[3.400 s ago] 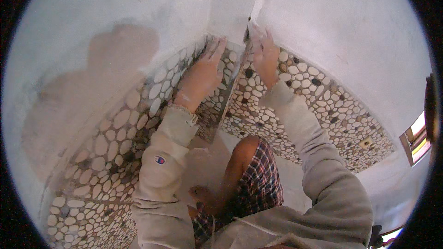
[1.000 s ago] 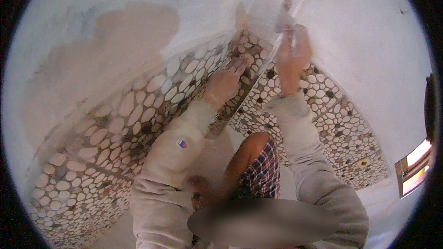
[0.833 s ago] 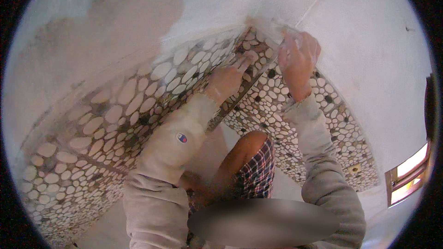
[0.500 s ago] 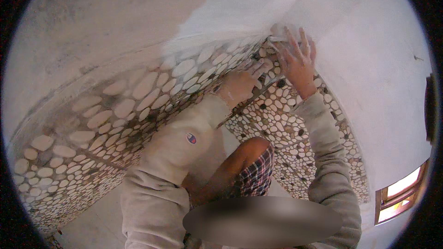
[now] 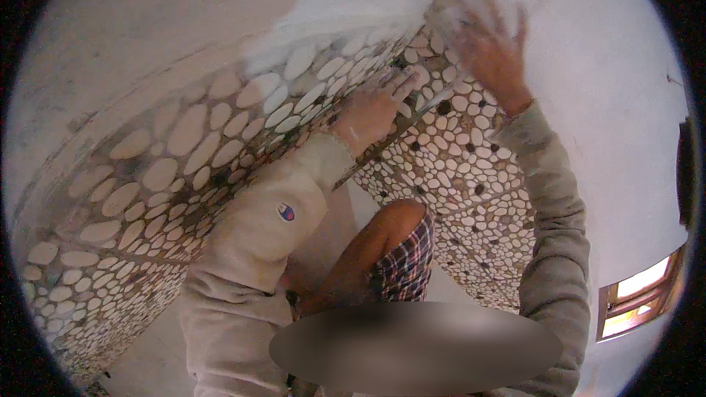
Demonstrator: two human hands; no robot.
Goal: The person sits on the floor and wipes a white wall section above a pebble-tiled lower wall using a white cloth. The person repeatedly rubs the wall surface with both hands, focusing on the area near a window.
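Observation:
My left hand (image 5: pixel 371 112) reaches into the wall corner, its fingers stretched out against the pebble cladding near the top. I see nothing held in it, though its palm side is hidden. Pale dust or plaster coats its fingers. My right hand (image 5: pixel 489 48) is raised at the upper edge of the right-hand pebble panel (image 5: pixel 471 176), fingers spread and smeared by motion. Whether anything lies under its fingertips is hidden. The left pebble panel (image 5: pixel 206 129) carries larger oval cream stones along its upper part, some of them covered with a whitish film.
Smooth grey-white plaster wall (image 5: pixel 610 117) rises above both panels, with a brownish patch (image 5: pixel 184 0) at upper left. My bent knee (image 5: pixel 401 220) in checked cloth is close below the corner. A wooden-framed window (image 5: pixel 640 301) is at lower right.
My right hand has moved up and to the right along the corner. The left hand has shifted slightly left in the picture, and the whole view has moved a little.

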